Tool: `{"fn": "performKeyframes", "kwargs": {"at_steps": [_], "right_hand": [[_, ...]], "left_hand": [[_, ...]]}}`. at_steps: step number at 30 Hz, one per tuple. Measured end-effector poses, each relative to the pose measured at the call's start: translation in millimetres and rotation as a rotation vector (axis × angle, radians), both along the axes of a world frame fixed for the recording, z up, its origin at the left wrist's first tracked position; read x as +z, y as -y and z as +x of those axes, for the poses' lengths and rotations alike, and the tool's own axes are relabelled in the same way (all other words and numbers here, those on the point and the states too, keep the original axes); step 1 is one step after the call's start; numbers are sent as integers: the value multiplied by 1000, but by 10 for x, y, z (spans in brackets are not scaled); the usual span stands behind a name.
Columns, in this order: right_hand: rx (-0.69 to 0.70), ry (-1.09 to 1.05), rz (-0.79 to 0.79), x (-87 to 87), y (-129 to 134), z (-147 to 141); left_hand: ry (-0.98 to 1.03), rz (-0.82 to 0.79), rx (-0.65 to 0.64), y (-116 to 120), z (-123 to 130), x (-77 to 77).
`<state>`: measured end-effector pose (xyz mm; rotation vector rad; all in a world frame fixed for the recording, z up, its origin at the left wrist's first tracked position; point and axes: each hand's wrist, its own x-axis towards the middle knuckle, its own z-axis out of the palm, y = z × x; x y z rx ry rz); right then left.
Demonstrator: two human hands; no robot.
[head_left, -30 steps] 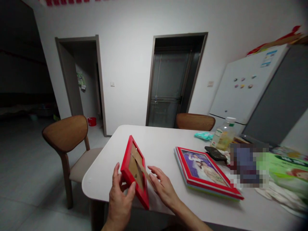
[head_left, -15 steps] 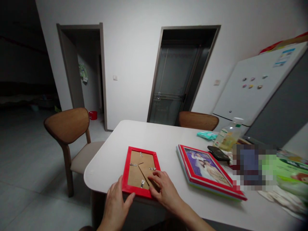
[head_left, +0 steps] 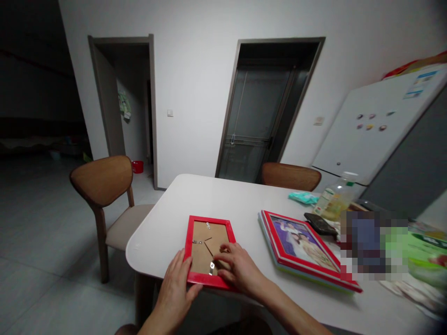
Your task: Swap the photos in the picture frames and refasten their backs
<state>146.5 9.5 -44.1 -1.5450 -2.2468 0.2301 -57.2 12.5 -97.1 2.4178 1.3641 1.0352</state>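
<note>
A red picture frame (head_left: 190, 237) lies back side up near the front edge of the white table, its brown backboard (head_left: 199, 256) showing with a slit and small metal clips. My left hand (head_left: 176, 284) rests against the frame's lower left side, fingers spread and thumb near the bottom edge. Over the lower right part of the backboard is my right hand (head_left: 240, 270), its fingers curled and touching the board near the slit. Those fingers cover the right clip. Any small thing under them cannot be made out.
To the right lies a stack of frames with a photo (head_left: 300, 242) on top. Beyond it are a black object (head_left: 319, 224), a bottle (head_left: 335, 200), a teal packet (head_left: 303, 198) and green packaging (head_left: 422, 251). Two wooden chairs stand by the white table (head_left: 216, 190).
The view has shifted slightly, so the scene sits a little further right. My right hand has moved over the right clip, which showed before. My left hand stays at the frame's left side.
</note>
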Motion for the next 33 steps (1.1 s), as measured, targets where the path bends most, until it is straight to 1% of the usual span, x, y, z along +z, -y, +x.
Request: {"fn": "performKeyframes", "kwargs": {"at_steps": [3, 4, 6, 10, 13, 17, 20, 22, 25, 30, 33], "right_hand": [[159, -3, 8, 12, -64, -105], [188, -7, 1, 10, -78, -142], [189, -19, 1, 2, -92, -202], [145, -79, 18, 5, -118, -272], [72, -139, 12, 6, -221, -340], [-78, -52, 55, -54, -472, -497], [-155, -6, 66, -117, -636, -594], [-200, 2, 68, -146, -701, -619], [-244, 16, 77, -158, -751, -580], [-334, 26, 112, -146, -828, -379], [-333, 36, 101, -149, -870, -315]], "left_hand": [[-45, -76, -133, -4, 35, 144], [-58, -100, -165, 2, 49, 189], [-69, -135, -184, 16, 74, 256], [-43, -165, -180, 37, 96, 295], [-14, -165, -190, 33, 95, 286], [1, -161, -184, 16, 93, 271], [6, -154, -186, 14, 92, 264], [14, -149, -188, 20, 91, 261], [21, -157, -178, 31, 91, 257], [11, -194, -168, 32, 100, 272], [18, -197, -177, 24, 99, 280]]}}
